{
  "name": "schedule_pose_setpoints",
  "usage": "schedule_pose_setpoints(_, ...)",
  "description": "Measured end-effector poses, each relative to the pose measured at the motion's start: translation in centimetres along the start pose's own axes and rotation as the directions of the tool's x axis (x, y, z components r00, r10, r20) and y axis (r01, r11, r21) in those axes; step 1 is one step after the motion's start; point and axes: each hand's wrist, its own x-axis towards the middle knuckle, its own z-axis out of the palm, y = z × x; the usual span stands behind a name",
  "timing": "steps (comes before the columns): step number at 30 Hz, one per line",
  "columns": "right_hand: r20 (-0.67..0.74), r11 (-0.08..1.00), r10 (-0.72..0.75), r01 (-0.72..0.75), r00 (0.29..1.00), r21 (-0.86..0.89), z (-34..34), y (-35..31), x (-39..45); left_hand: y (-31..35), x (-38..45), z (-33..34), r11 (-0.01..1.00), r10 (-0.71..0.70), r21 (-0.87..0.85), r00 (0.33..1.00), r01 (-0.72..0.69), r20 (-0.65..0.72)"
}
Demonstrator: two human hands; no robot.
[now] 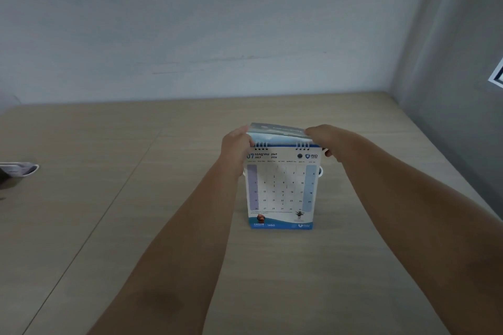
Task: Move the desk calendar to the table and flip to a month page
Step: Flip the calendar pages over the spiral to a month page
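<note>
A white spiral-bound desk calendar (281,190) stands upright on the light wooden table (136,226), its July 2026 page facing me. Several pages are folded back over the top rings, showing a blue picture side. My left hand (235,148) grips the calendar's upper left corner at the flipped pages. At the upper right corner my right hand (322,139) holds the flipped pages, fingers curled over the top edge.
A grey-white object (19,170) lies at the table's left edge. A pale wall (217,22) runs behind the table and another wall closes the right side, where a white frame (496,76) shows at the edge.
</note>
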Motion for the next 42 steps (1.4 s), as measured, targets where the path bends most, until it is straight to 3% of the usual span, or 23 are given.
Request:
schedule_pose_setpoints(9,-0.204,0.886,-0.006,0.099,0.979,0.452,-1.2,0.1,0.3,2.1,0.5,-1.0,0.982,0.148,-0.114,0.987,-0.153,-0.059)
schedule_pose_setpoints(15,-0.097,0.758,-0.032,0.088,0.995,0.646,-1.8,1.8,-0.4,2.3,-2.5,-2.4,0.951,0.307,-0.075,0.948,-0.301,0.085)
schedule_pose_setpoints(19,-0.051,0.743,-0.119,0.123,0.992,0.658,-2.0,3.3,-0.5,-0.5,-3.5,-4.6,0.948,0.316,-0.044,0.923,-0.314,0.221)
schedule_pose_setpoints(22,-0.025,0.745,-0.119,0.106,0.993,0.658,-1.6,3.7,-0.4,-2.6,-2.9,-5.5,0.981,0.163,-0.129,0.979,-0.147,0.120)
schedule_pose_setpoints(24,-0.038,0.765,-0.082,0.087,0.996,0.638,-1.3,3.6,-0.4,-3.3,-2.9,-5.4,0.990,0.074,-0.129,0.990,-0.058,0.123)
schedule_pose_setpoints(26,-0.065,0.767,-0.069,0.095,0.995,0.634,-0.9,3.4,-0.2,-3.8,-2.9,-5.0,0.994,0.072,-0.096,0.987,-0.058,0.141)
schedule_pose_setpoints(30,-0.138,0.801,-0.017,0.096,0.990,0.591,-0.3,3.1,0.3,-4.3,-2.4,-4.2,0.996,0.075,-0.055,0.996,-0.072,0.046)
schedule_pose_setpoints(36,-0.241,0.854,-0.043,0.161,0.969,0.494,0.4,3.4,1.3,-5.4,-2.1,-3.8,0.995,-0.006,0.098,0.997,-0.002,0.078)
schedule_pose_setpoints(39,-0.208,0.894,-0.061,0.146,0.976,0.423,1.1,3.6,1.4,-5.6,-2.0,-3.5,0.992,0.002,0.127,0.999,-0.008,0.053)
schedule_pose_setpoints(42,-0.110,0.883,-0.011,0.061,0.994,0.466,2.0,4.1,1.2,-5.5,-2.0,-3.2,0.993,-0.011,0.121,0.999,0.007,0.035)
